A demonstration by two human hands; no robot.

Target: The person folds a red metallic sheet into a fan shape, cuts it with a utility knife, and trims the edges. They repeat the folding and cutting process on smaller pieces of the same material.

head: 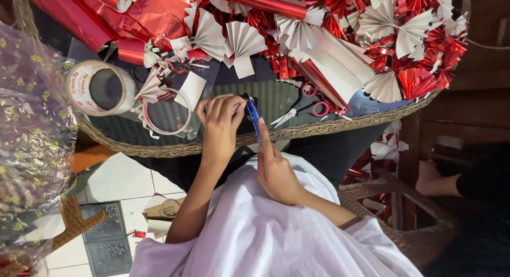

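My left hand [220, 123] rests on the dark glass top of a wicker-rimmed table [159, 148], its fingers curled on a small folded piece of paper that is mostly hidden. My right hand [273, 168] is at the table's near edge and holds a slim blue tool [254, 117], a stapler or cutter by its shape, pointed up against the left fingertips. Both forearms come up from my lap, which is covered in white cloth [255, 229].
Red and white foil paper fans [382, 27] and red foil rolls [265, 2] crowd the table's far side. A wide tape roll [98, 88], a clear tape roll [167, 117] and pink-handled scissors [303, 109] lie nearby. Patterned cellophane [29, 123] is left. Another person's foot [429, 176] is right.
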